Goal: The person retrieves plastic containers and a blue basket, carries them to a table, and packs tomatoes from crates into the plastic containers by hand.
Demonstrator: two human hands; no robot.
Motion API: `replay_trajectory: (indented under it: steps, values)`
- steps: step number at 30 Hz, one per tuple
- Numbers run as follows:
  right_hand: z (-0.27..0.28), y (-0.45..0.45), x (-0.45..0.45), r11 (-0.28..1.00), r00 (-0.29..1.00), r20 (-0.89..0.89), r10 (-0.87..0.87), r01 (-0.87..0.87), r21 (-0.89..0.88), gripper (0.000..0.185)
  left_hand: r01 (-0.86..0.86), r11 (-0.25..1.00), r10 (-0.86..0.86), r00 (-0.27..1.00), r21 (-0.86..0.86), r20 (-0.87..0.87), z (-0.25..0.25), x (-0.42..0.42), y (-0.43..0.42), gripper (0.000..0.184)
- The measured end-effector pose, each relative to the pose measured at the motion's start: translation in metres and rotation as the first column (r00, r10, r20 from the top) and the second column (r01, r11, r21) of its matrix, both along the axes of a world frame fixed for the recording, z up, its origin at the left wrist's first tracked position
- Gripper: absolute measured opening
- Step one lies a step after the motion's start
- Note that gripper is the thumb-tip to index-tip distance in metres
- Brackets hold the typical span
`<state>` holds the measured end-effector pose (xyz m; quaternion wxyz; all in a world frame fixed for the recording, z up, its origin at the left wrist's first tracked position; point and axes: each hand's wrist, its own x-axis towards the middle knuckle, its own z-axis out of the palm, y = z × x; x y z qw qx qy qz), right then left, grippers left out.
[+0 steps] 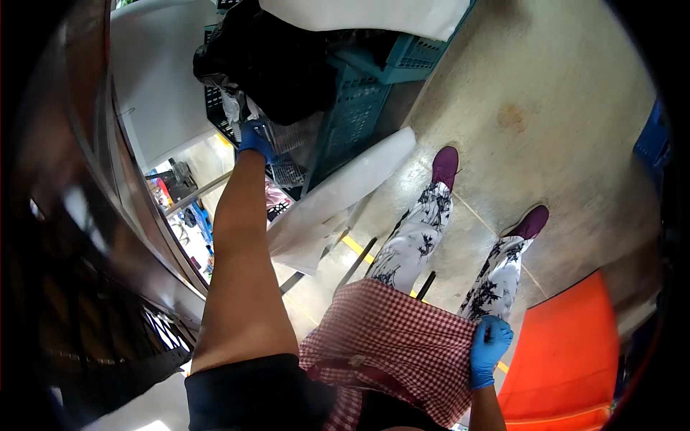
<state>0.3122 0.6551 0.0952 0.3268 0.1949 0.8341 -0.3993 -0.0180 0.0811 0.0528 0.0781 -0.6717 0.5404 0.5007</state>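
My left hand [256, 141], in a blue glove, reaches into a dark teal crate [357, 104]. It touches or lies right beside clear plastic pieces [291, 136] there, and its fingers are mostly hidden. A black plastic bag [280, 65] covers much of the crate's contents, just above this hand. Also gloved in blue, my right hand [491, 350] is low at the right, against the edge of the red checked apron [402, 323]. Its fingers are curled closed, and whatever they may hold cannot be made out.
White sheets [338, 201] hang beside the crate. Another white sheet [374, 13] lies over its top. An orange cloth or panel [564, 352] is at the lower right. A metal bar [201, 192] runs beneath my left forearm. Purple shoes [445, 165] stand on the floor [546, 144].
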Motion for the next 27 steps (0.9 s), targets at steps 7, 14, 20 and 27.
replay_trajectory:
  steps: [7,14,20,27]
  values:
    - [0.01,0.002,0.005,0.998,1.0,-0.007,-0.001,0.001,0.067,0.008,0.139,0.947,-0.176,0.979,-0.288,-0.106,0.032,-0.005,-0.01,0.051]
    - [0.012,0.001,0.002,0.998,0.998,-0.055,0.003,0.001,0.066,0.006,0.035,0.936,-0.04,0.999,-0.35,-0.005,0.075,0.024,-0.04,0.041]
    - [0.018,-0.003,0.001,0.991,0.985,-0.171,-0.001,0.024,0.135,0.001,-0.125,0.903,0.001,0.957,-0.412,-0.29,0.038,0.061,-0.04,0.046]
    - [0.045,-0.011,0.014,0.986,0.97,-0.213,-0.114,0.136,0.092,0.005,-0.155,0.973,0.074,0.91,-0.17,-0.407,0.091,0.082,0.064,0.047]
